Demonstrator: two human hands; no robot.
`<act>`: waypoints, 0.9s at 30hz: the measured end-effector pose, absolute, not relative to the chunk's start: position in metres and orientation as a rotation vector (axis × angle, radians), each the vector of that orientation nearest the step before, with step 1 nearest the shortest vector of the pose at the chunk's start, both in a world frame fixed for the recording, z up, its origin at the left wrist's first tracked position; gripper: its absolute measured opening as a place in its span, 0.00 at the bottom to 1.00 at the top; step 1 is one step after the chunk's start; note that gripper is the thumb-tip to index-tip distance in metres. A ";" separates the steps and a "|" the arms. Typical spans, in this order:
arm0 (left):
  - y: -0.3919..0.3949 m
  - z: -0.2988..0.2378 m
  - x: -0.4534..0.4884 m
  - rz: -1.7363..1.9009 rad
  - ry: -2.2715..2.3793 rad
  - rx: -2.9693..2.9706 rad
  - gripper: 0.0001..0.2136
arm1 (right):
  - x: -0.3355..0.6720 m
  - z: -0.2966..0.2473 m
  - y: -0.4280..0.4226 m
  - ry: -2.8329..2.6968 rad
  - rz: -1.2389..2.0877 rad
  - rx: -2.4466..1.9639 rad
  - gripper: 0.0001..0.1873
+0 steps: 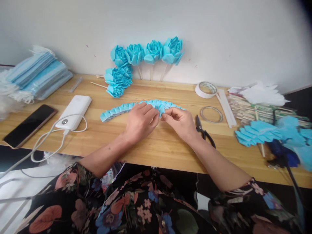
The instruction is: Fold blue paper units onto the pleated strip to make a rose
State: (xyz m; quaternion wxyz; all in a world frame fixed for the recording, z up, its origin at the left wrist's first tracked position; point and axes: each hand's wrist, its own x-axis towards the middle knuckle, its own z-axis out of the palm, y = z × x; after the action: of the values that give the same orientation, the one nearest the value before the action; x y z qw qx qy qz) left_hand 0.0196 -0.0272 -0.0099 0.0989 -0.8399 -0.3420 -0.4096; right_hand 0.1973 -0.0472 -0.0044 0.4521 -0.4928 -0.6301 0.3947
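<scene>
1. The pleated blue strip (159, 104) lies in a shallow arc across the wooden tabletop (156, 146), straight in front of me, its middle between my two hands and its left end lying free.

2. My left hand (142, 121) has thumb and forefinger drawn together in a pinch on the strip's near edge, around its middle; the other fingers curl over and hide part of the folds.

3. My right hand (179, 123) pinches the same edge just beside it, thumb against forefinger, the fingertips close to the left's but a little apart. How hard either pinch presses, I cannot tell.

4. I judge the strip very light, thin paper or nonwoven cloth by its look: soft across a single layer, springier where the folds stack up. It should bend easily along its length.

5. Slipping worries me less than crushing. A hard squeeze could flatten the pleats, and a lengthwise tug could open them or tear a crease.

6. I would take it by fingertip at the folded edge, one pleat at a time, leaving the raised points alone and letting the table carry the loose ends.
</scene>
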 end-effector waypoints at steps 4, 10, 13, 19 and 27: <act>-0.027 -0.009 0.019 -1.329 -1.029 -2.540 0.07 | 0.198 -0.003 -0.047 -1.524 1.002 -1.218 0.09; -0.027 -0.007 0.014 -1.423 -1.074 -2.558 0.08 | 0.200 -0.003 -0.045 -1.412 1.044 -1.203 0.08; -0.027 -0.007 0.013 -1.461 -1.099 -2.531 0.07 | 0.200 -0.003 -0.045 -1.399 1.076 -1.204 0.08; -0.028 -0.008 0.015 -1.458 -1.023 -2.577 0.06 | 0.199 -0.002 -0.045 -1.419 1.137 -1.174 0.09; -0.027 -0.010 0.016 -1.429 -1.023 -2.583 0.07 | 0.201 -0.002 -0.045 -1.415 1.172 -1.169 0.09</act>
State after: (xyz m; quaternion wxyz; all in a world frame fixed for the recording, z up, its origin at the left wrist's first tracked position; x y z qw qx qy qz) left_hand 0.0156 -0.0274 -0.0095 0.0090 -0.8268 -0.3273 -0.4574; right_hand 0.2012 -0.0448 -0.0024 0.4636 -0.4756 -0.5756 0.4770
